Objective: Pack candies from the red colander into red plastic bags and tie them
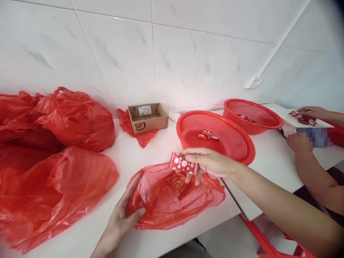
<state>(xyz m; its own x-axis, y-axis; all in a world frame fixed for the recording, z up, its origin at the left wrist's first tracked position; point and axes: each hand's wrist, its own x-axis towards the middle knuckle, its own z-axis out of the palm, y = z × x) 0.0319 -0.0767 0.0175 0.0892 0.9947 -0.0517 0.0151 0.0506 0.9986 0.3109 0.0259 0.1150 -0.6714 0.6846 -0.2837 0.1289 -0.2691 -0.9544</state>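
Right hand now, fingers closed on a dotted red packet, right above the open plastic bag! Left hand is spread wide, thumb and fingers apart, touching the bag's left edge. Inside the bag, a gold-printed packet. To the right, the nearer basket holds a few packets; the farther basket has some too.

Dotted red packet, white spots, held tilted over open red plastic bag on counter; gold-printed packet inside.
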